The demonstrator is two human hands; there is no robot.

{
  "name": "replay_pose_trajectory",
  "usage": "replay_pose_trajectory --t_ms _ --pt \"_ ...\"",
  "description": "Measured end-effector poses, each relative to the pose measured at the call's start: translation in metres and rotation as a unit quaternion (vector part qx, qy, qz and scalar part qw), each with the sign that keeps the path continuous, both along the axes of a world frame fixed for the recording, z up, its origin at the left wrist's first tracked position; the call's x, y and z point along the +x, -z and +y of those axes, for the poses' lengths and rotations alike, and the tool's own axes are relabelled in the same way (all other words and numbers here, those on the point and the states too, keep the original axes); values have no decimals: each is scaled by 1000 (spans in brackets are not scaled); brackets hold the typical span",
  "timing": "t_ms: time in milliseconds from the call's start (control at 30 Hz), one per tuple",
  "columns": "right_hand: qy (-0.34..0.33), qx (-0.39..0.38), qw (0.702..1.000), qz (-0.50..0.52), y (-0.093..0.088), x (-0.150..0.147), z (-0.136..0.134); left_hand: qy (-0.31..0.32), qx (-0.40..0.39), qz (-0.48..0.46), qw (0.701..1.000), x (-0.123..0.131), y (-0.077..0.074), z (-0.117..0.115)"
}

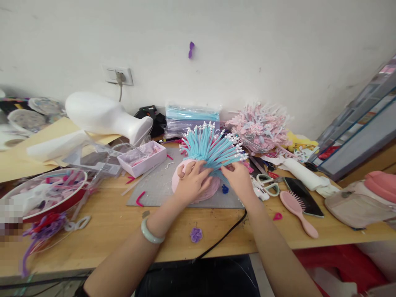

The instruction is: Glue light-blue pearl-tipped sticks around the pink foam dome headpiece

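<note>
A pink rounded base [185, 173] sits on a grey cutting mat [157, 187], bristling with light blue pipe-cleaner stems [210, 148] tipped with white pearls. My left hand [192, 181] rests on the pink base, fingers curled and pressed against the foot of the stems. My right hand [237, 175] pinches the stems low on the right side. A pale green bangle [150, 233] circles my left wrist.
A white foam head [102, 113] lies at the back left beside a pink box [144, 157]. A red bowl [46, 198] of scraps stands left. Scissors [267, 183], a pink hairbrush [297, 210], a black cable [222, 237] and a pink beaded piece [260, 126] lie right.
</note>
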State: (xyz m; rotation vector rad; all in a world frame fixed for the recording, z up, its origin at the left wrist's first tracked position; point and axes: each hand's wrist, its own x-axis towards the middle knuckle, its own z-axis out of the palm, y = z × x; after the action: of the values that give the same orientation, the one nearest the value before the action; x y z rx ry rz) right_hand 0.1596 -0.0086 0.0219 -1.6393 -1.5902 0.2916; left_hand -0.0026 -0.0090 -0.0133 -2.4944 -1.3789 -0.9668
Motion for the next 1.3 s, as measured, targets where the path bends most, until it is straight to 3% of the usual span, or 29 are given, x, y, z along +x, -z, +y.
replay_pose_trajectory --t_ms 400,700,967,1300 --pt "-92 24 993 -65 6 9 7 -9 -2 13 1000 1 1 -1" --pt "-22 27 987 -155 1 0 3 2 65 -53 996 -3 2 -1" --pt "38 13 984 -171 5 -7 1 -2 68 -61 996 -2 2 0" --pt "46 3 982 -181 4 -8 1 -15 58 -57 997 -2 4 2"
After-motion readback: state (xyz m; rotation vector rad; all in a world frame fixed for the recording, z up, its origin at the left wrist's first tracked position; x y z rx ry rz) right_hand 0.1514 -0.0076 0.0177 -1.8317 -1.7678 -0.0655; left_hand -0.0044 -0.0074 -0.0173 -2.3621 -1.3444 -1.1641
